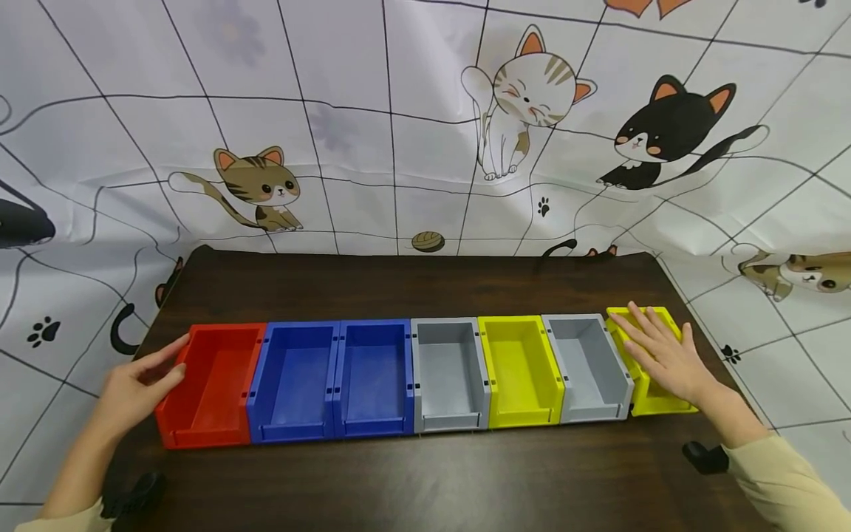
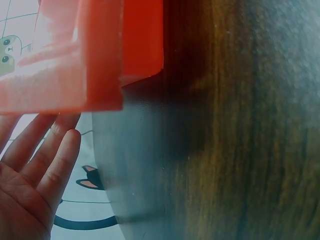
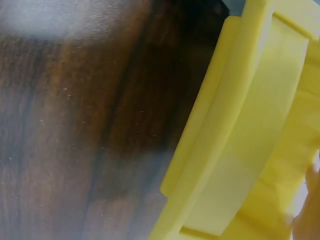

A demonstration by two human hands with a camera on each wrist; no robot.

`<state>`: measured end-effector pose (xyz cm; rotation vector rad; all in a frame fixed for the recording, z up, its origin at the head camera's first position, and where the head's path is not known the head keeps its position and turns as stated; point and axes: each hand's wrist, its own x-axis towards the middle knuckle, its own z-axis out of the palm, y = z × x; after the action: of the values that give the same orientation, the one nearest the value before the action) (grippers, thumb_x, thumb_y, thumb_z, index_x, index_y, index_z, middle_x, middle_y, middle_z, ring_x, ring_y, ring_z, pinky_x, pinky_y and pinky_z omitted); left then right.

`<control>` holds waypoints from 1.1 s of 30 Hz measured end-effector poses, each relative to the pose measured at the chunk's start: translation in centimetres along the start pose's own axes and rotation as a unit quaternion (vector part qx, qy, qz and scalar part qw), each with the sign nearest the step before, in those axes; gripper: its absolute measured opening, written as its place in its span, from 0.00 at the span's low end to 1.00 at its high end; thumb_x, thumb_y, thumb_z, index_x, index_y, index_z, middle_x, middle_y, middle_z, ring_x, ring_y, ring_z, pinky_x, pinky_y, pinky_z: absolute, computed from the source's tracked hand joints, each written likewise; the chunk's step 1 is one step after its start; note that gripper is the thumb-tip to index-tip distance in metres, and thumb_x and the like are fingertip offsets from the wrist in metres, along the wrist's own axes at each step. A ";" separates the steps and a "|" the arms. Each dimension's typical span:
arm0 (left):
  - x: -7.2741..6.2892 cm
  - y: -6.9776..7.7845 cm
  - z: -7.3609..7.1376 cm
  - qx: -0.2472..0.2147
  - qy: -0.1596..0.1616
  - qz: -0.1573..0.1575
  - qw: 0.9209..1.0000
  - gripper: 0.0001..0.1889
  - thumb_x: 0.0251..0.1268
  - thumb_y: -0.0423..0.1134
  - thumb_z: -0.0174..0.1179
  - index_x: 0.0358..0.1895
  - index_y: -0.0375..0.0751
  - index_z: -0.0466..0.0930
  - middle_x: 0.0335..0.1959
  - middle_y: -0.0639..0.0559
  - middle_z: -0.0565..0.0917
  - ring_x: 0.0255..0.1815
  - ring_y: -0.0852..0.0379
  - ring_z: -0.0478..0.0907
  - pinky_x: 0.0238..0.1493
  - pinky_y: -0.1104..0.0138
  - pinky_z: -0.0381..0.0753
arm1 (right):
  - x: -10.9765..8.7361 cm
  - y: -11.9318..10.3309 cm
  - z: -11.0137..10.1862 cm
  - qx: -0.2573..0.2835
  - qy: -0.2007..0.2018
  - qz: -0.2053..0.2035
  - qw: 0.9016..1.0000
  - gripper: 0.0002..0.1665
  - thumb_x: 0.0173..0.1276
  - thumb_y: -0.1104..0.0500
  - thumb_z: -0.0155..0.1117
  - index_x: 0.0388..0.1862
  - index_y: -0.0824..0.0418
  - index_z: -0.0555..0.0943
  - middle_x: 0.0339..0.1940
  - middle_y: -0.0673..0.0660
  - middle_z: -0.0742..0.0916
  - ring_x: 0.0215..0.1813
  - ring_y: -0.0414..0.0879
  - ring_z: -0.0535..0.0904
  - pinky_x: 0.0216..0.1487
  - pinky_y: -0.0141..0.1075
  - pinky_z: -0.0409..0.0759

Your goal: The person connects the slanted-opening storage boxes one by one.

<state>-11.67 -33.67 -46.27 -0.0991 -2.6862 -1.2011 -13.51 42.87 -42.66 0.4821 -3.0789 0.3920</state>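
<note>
At the row's left end stands a red bin (image 1: 216, 384). My left hand (image 1: 133, 388) is against its outer left side, fingers extended and thumb apart; the left wrist view shows the fingers (image 2: 55, 155) running partly out of sight behind the red wall (image 2: 105, 55). At the far right end is a yellow bin (image 1: 654, 399). Over it lies my right hand (image 1: 665, 355), fingers straight and spread, covering part of its inside. Whether the palm touches the bin cannot be told. The right wrist view has the yellow bin's front lip (image 3: 240, 135) close up.
Between the end bins, side by side, stand two blue bins (image 1: 299, 384) (image 1: 375, 377), a grey bin (image 1: 448, 373), another yellow bin (image 1: 521, 369) and a second grey bin (image 1: 585, 366). Under them is a dark wooden table (image 1: 425, 480). A cat-printed white cloth (image 1: 346, 148) hangs behind.
</note>
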 end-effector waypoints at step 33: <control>1.4 2.4 -0.4 0.108 -0.037 0.052 0.992 0.23 0.61 0.33 0.61 0.59 0.28 0.72 0.30 0.33 0.79 0.18 0.66 0.66 0.14 0.71 0.67 | 0.1 -0.3 0.2 0.055 0.062 0.002 0.997 0.31 0.73 0.53 0.49 0.74 0.51 0.59 0.74 0.63 0.57 0.75 0.56 0.40 0.59 0.73 0.30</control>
<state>-12.61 -32.39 -44.02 -0.2519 -2.8154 -0.8889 -13.44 42.48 -42.79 0.4359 -2.9513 0.5724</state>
